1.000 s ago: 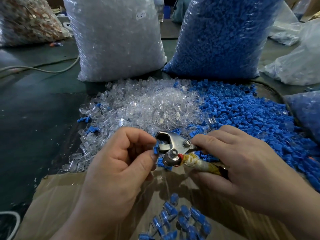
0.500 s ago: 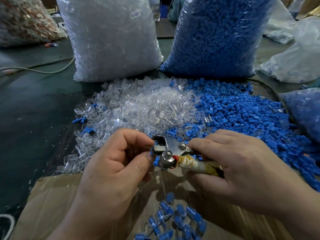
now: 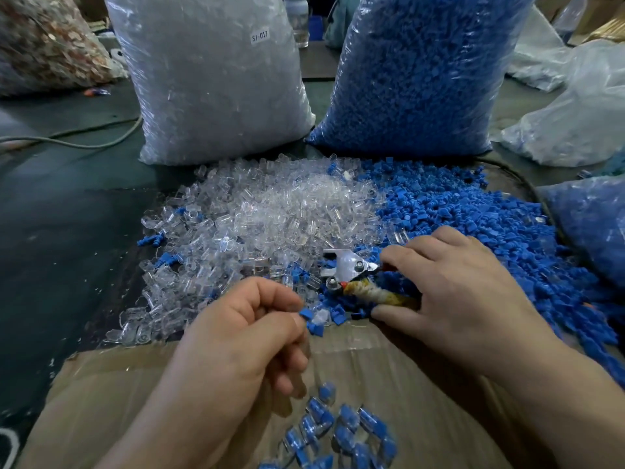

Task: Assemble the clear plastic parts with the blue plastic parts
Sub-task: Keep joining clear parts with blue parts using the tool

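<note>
1. Fingers (image 3: 270,296) of the left hand (image 3: 236,336) curl, pinching a blue-and-clear piece (image 3: 313,316) above the cardboard box (image 3: 372,353) edge;
2. right hand (image 3: 456,299) grips the metal tool (image 3: 348,265) (handle wrapped) over the blue parts (image 3: 473,225); clear parts (image 3: 270,211) lie just beside.

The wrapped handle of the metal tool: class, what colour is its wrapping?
Dirty white and yellow wrapping, seen best in the head view.

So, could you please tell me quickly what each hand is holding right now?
Left hand: pinches a small blue-and-clear piece at its fingertips.
Right hand: grips the metal tool by its wrapped handle.
</note>
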`<action>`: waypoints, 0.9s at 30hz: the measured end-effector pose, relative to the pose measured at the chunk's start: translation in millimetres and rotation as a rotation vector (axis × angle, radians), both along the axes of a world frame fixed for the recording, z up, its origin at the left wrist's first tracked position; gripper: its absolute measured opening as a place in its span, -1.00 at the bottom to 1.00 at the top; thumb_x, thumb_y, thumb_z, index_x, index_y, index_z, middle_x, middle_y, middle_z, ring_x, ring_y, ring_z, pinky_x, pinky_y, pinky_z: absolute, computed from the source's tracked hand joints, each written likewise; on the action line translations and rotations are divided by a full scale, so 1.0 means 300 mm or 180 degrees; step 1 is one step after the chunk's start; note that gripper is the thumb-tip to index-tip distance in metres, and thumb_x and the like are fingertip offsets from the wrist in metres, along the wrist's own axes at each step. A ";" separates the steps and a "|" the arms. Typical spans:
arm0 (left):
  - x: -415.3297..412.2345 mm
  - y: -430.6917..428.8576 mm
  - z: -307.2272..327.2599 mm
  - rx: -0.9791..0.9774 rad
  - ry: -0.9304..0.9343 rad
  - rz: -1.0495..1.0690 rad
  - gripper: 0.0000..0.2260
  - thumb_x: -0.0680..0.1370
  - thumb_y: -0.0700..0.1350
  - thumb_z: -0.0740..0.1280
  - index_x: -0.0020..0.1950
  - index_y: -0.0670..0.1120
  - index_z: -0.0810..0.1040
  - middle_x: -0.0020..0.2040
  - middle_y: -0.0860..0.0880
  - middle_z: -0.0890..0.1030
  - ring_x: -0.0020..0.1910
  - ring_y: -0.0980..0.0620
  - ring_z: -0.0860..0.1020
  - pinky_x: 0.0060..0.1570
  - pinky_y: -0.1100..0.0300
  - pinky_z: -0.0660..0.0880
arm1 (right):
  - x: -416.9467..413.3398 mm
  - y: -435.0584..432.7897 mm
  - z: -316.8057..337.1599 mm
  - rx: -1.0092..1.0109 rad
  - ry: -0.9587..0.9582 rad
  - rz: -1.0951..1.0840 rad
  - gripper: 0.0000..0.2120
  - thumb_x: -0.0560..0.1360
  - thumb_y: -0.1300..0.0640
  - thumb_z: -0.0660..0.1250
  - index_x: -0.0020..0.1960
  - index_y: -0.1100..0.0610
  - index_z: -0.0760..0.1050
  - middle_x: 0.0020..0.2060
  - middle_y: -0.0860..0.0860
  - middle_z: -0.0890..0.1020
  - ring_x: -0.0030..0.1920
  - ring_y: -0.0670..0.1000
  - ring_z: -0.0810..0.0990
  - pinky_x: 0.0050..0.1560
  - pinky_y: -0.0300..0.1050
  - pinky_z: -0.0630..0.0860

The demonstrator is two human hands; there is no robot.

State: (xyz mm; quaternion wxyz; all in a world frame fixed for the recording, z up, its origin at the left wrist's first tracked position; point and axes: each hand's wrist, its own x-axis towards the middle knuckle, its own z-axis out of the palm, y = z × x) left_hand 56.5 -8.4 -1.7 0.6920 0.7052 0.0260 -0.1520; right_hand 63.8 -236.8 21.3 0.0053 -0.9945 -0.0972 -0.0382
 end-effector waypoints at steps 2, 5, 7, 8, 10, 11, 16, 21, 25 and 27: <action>-0.006 -0.016 0.008 0.0002 0.0066 -0.0018 -0.69 0.52 -0.34 0.32 -0.24 0.06 0.65 -0.40 -0.17 0.62 -0.52 -0.03 0.52 -0.59 0.24 0.42 | 0.009 0.004 0.001 -0.0052 0.0009 -0.0108 -0.34 0.33 -0.43 0.09 0.29 -0.11 0.45 0.05 -0.13 0.56 0.07 0.01 0.39 0.11 0.01 0.37; -0.014 -0.021 0.017 0.0017 0.0072 0.0056 -0.72 0.54 -0.32 0.32 -0.25 0.01 0.64 -0.36 -0.22 0.64 -0.53 -0.05 0.53 -0.59 0.21 0.45 | -0.007 0.010 0.006 0.0110 -0.0117 -0.0195 -0.45 0.39 -0.34 0.12 0.26 -0.10 0.48 0.13 -0.12 0.54 0.19 0.04 0.39 0.24 0.05 0.26; -0.016 -0.026 0.014 0.0043 0.0043 0.0104 -0.78 0.56 -0.29 0.34 -0.22 -0.03 0.62 -0.36 -0.24 0.65 -0.55 -0.07 0.51 -0.58 0.20 0.47 | -0.035 0.035 0.012 0.0391 -0.0438 -0.0041 -0.54 0.46 -0.30 0.10 0.21 -0.09 0.51 0.09 -0.14 0.57 0.15 0.00 0.47 0.20 0.05 0.36; -0.017 -0.031 0.010 0.0084 0.0011 0.0115 -0.80 0.56 -0.26 0.35 -0.20 -0.02 0.62 -0.37 -0.23 0.65 -0.55 -0.08 0.52 -0.56 0.19 0.47 | -0.051 0.060 0.015 0.0515 -0.0570 0.0121 -0.58 0.48 -0.28 0.11 0.17 -0.10 0.52 0.03 -0.16 0.58 0.08 -0.03 0.52 0.14 0.01 0.43; -0.021 -0.041 0.004 0.0169 -0.0056 0.0139 -0.80 0.54 -0.21 0.36 -0.19 0.07 0.62 -0.37 -0.20 0.65 -0.52 -0.09 0.54 -0.51 0.17 0.49 | -0.077 0.109 0.007 0.0632 -0.0711 0.0595 -0.69 0.50 -0.22 0.14 0.01 -0.08 0.55 -0.11 -0.14 0.60 -0.09 -0.03 0.56 -0.03 -0.02 0.50; -0.024 -0.044 -0.002 0.0222 -0.0129 0.0159 -0.80 0.53 -0.19 0.37 -0.18 0.11 0.62 -0.38 -0.19 0.66 -0.51 -0.09 0.55 -0.49 0.16 0.50 | -0.083 0.126 -0.002 0.0624 -0.0750 0.0813 -0.72 0.52 -0.17 0.16 -0.07 -0.05 0.56 -0.18 -0.10 0.59 -0.16 0.01 0.55 -0.10 -0.03 0.49; -0.053 -0.053 -0.009 0.0704 -0.0918 0.0076 -0.87 0.42 -0.04 0.37 -0.13 0.21 0.59 -0.39 -0.02 0.67 -0.44 0.09 0.64 -0.43 0.31 0.51 | -0.092 0.147 -0.011 0.0460 -0.0796 0.0882 -0.72 0.55 -0.05 0.14 -0.22 0.02 0.51 -0.31 -0.04 0.53 -0.27 0.07 0.49 -0.22 -0.02 0.40; -0.066 -0.051 0.036 0.0459 -0.0902 0.0091 -0.89 0.44 0.10 0.34 -0.16 0.13 0.63 -0.41 -0.06 0.64 -0.51 0.11 0.59 -0.50 0.34 0.48 | -0.096 0.141 -0.009 0.0668 -0.0896 0.0955 -0.72 0.56 -0.02 0.11 -0.21 0.04 0.49 -0.31 -0.03 0.51 -0.28 0.06 0.46 -0.22 -0.03 0.39; -0.049 -0.028 0.057 0.0446 -0.0544 -0.0355 -0.65 0.35 0.28 0.26 -0.22 0.02 0.59 -0.48 -0.11 0.59 -0.54 0.04 0.52 -0.54 0.24 0.45 | -0.097 0.152 0.004 0.0748 -0.1007 0.1119 -0.72 0.57 0.01 0.14 -0.15 0.08 0.56 -0.25 -0.01 0.55 -0.24 0.06 0.47 -0.21 0.00 0.42; -0.042 -0.017 0.051 0.0355 -0.0398 -0.0498 -0.57 0.41 0.34 0.26 -0.22 -0.02 0.57 -0.48 -0.12 0.57 -0.55 -0.02 0.47 -0.56 0.23 0.39 | -0.099 0.158 0.002 0.0857 -0.0959 0.1196 -0.75 0.55 0.04 0.17 -0.19 0.10 0.53 -0.27 -0.01 0.53 -0.25 0.05 0.45 -0.21 -0.05 0.39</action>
